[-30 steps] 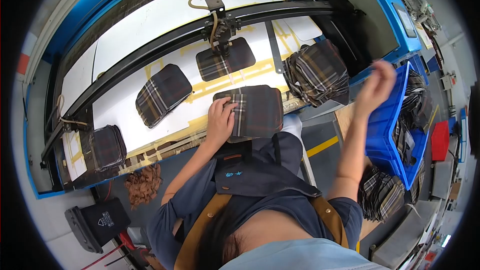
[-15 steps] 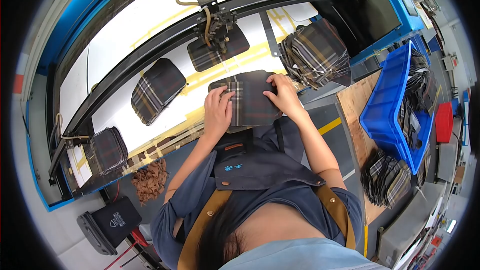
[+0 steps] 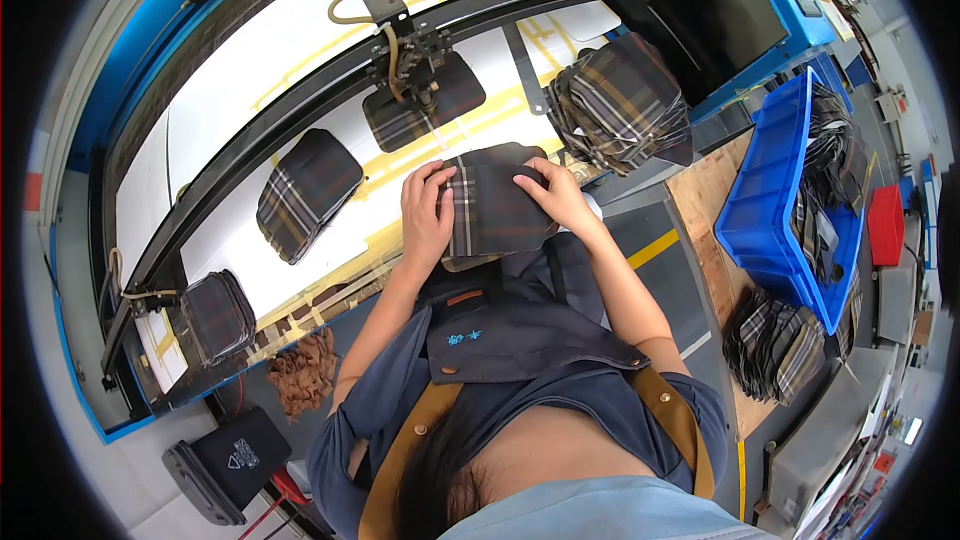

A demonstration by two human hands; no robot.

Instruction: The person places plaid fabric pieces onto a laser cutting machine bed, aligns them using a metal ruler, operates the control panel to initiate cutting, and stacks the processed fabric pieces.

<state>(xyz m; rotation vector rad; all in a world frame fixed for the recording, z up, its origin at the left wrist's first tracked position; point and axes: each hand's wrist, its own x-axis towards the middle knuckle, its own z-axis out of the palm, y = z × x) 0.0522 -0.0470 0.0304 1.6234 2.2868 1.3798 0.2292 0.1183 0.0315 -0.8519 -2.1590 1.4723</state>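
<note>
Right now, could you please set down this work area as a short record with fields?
Near stack: dark plaid pieces, in front of the person
Left hand: touching its left side
Right hand: touching its upper right part
Machine head: over plaid material on the white bed
Larger plaid stack: right of the near stack
Blue bin: at right, plaid pieces inside
Brown scraps: lower left, beside the black bin

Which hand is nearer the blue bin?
Right. The right hand is on the right part of the plaid stack, the side toward the blue bin; the left hand is at the stack's left edge, farther from it.
</note>
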